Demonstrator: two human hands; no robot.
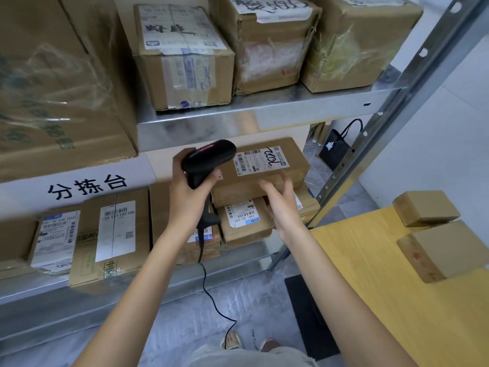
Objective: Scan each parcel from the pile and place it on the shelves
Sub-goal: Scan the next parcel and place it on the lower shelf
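At the shelf, left grip clenches scanner; right grip spread, touching parcel.

bare forearms, no sleeves in view; pale grey shorts; open sandals on both feet

Metal shelves w/ taped cartons on both tiers; yellow table w/ two small boxes.

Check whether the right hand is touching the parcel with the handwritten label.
Touching. In the head view the right hand has its fingers laid against the front edge of the labelled parcel, with no gap showing between them.
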